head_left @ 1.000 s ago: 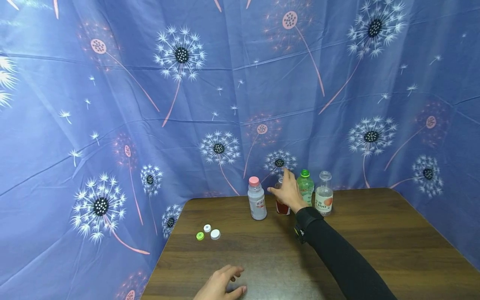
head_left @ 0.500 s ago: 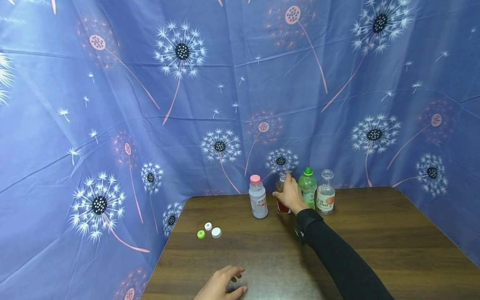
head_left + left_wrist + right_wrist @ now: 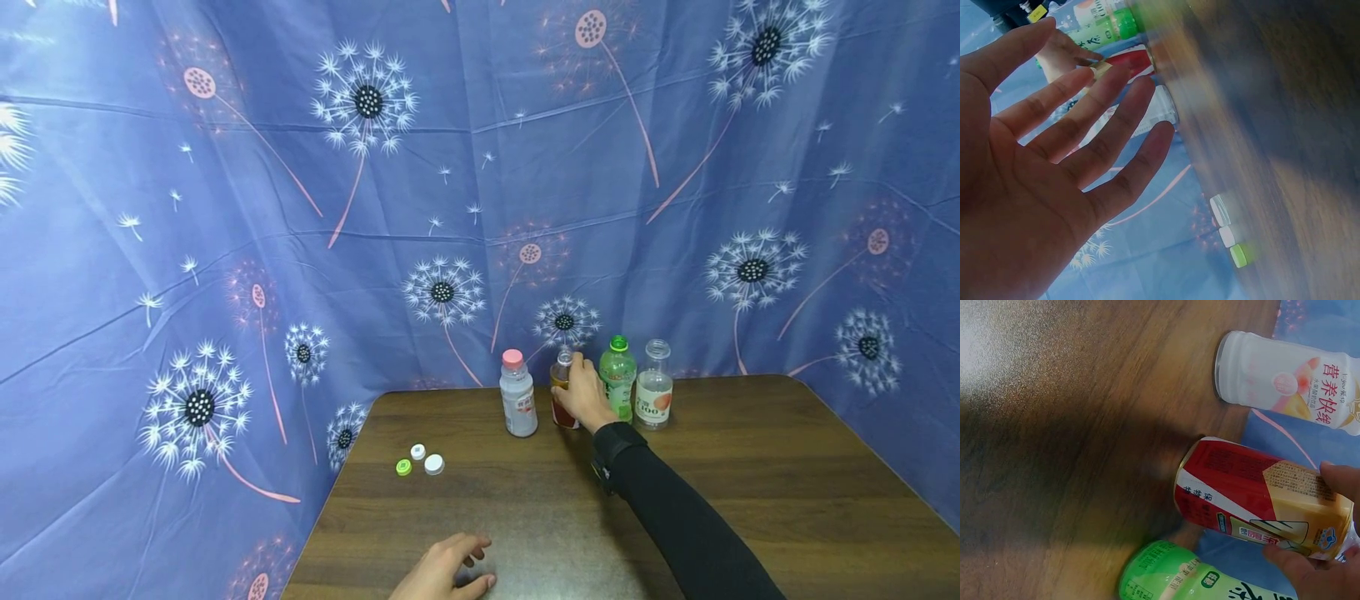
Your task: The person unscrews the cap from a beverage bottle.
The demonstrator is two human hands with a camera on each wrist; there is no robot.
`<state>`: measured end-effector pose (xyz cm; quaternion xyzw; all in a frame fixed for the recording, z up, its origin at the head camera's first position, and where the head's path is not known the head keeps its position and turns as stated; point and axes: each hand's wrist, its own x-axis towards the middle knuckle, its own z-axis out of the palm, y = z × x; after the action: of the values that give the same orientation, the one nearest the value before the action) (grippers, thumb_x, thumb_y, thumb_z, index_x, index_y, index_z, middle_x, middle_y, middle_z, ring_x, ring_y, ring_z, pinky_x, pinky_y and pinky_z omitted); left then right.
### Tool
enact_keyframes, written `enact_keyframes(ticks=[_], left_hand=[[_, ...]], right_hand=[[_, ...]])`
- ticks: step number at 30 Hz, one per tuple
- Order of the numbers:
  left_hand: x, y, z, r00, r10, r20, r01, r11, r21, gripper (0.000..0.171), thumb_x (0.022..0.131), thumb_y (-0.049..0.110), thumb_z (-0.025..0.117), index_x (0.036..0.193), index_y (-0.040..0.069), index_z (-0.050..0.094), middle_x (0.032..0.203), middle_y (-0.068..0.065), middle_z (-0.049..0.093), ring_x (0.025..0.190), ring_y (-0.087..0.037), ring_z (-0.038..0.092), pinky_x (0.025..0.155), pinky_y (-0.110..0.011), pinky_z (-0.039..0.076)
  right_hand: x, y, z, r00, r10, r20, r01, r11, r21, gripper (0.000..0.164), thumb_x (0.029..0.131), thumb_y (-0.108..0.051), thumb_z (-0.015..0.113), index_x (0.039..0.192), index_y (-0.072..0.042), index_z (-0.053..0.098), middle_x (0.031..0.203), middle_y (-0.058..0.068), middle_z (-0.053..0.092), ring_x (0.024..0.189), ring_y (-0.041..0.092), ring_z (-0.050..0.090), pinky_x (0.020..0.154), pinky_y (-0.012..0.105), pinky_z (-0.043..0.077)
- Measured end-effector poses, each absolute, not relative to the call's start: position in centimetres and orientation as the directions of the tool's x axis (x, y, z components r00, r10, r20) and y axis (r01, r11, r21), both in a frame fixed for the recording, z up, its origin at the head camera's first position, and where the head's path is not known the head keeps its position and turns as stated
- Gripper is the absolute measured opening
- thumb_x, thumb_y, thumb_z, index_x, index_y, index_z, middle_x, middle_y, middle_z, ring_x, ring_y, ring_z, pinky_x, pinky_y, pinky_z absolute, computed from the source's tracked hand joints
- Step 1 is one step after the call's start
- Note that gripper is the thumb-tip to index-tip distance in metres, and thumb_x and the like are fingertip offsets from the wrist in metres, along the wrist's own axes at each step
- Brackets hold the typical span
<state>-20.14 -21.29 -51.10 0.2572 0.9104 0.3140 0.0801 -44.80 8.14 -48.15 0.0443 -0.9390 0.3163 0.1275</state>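
At the back of the table, my right hand (image 3: 585, 395) has its thumb and fingers around the upper part of an uncapped bottle (image 3: 1235, 494) with a red and gold label. This bottle stands upright, second from the left in a row. To its left is a whitish drink bottle (image 3: 517, 405) with a pink cap. A green bottle (image 3: 618, 379) without a cap stands just right of the gripped one, partly behind my hand. My left hand (image 3: 446, 569) hovers over the near part of the table, fingers loosely spread and holding nothing.
A clear, uncapped bottle (image 3: 655, 392) with a pale label ends the row on the right. On the left of the table lie a green cap (image 3: 403, 467), a small white cap (image 3: 417, 451) and a larger white cap (image 3: 433, 464). A blue dandelion-print curtain (image 3: 480, 192) hangs behind the table (image 3: 750, 483).
My right hand has come down from above the red-labelled bottle and closed around its upper part. The left hand has stayed in nearly the same place. The head view has shifted slightly.
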Motion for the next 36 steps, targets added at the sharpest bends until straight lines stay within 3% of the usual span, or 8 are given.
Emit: enact_keyframes(ticks=[9,16,22,29,32,36], left_hand=[[-20.2,-21.1,-51.2,-0.866,0.498,-0.034,0.362,0.674,0.644,0.040,0.092,0.029,0.074,0.123,0.004,0.067,0.103,-0.007,0.071,0.086,-0.011,0.068,0.068,-0.024,0.054],[-20.3,-21.0,-51.2,-0.879,0.461,-0.119,0.277,0.699,0.659,0.040,0.091,0.027,0.074,0.123,0.004,0.067,0.103,-0.008,0.071,0.086,-0.016,0.069,0.070,-0.026,0.055],[-20.4,-21.1,-51.4,-0.871,0.483,-0.088,0.319,0.692,0.648,0.039,0.092,0.028,0.074,0.122,0.004,0.067,0.102,-0.007,0.071,0.085,-0.014,0.069,0.068,-0.024,0.055],[-20.2,-21.5,-51.7,-0.841,0.538,0.050,0.468,0.678,0.567,0.039,0.093,0.030,0.073,0.121,0.003,0.067,0.103,-0.009,0.071,0.084,-0.009,0.067,0.066,-0.022,0.053],[-20.2,-21.7,-51.7,-0.848,0.526,0.059,0.468,0.693,0.549,0.039,0.093,0.031,0.072,0.120,0.003,0.067,0.103,-0.009,0.070,0.085,-0.012,0.068,0.066,-0.022,0.053],[-20.3,-21.9,-51.5,-0.889,0.457,0.032,0.411,0.765,0.497,0.042,0.092,0.035,0.073,0.122,0.005,0.068,0.108,-0.008,0.069,0.093,-0.020,0.069,0.072,-0.032,0.057]], right_hand=[[-44.4,8.5,-48.4,-0.958,-0.012,0.286,-0.180,0.803,-0.568,0.075,0.086,-0.029,0.079,0.138,0.001,0.035,0.126,0.030,0.051,0.111,0.048,0.060,0.088,0.057,0.054],[-43.6,8.8,-48.3,-0.955,-0.035,0.294,-0.207,0.788,-0.579,0.082,0.086,-0.032,0.079,0.145,0.001,0.034,0.129,0.029,0.051,0.108,0.046,0.062,0.084,0.055,0.055],[-42.8,9.2,-47.3,-0.934,-0.060,0.352,-0.264,0.780,-0.568,0.083,0.085,-0.034,0.079,0.147,0.000,0.035,0.131,0.029,0.052,0.110,0.046,0.062,0.086,0.057,0.055],[-41.6,10.4,-46.8,-0.895,-0.096,0.435,-0.341,0.775,-0.531,0.083,0.084,-0.037,0.079,0.147,-0.003,0.038,0.129,0.025,0.055,0.108,0.044,0.064,0.081,0.056,0.056],[-40.9,11.0,-46.6,-0.885,-0.087,0.457,-0.349,0.773,-0.529,0.082,0.083,-0.042,0.079,0.147,-0.008,0.040,0.126,0.019,0.057,0.107,0.040,0.065,0.080,0.054,0.057],[-39.7,11.7,-46.3,-0.876,-0.084,0.475,-0.358,0.774,-0.523,0.081,0.083,-0.047,0.078,0.147,-0.014,0.042,0.125,0.013,0.058,0.108,0.037,0.065,0.080,0.053,0.057]])
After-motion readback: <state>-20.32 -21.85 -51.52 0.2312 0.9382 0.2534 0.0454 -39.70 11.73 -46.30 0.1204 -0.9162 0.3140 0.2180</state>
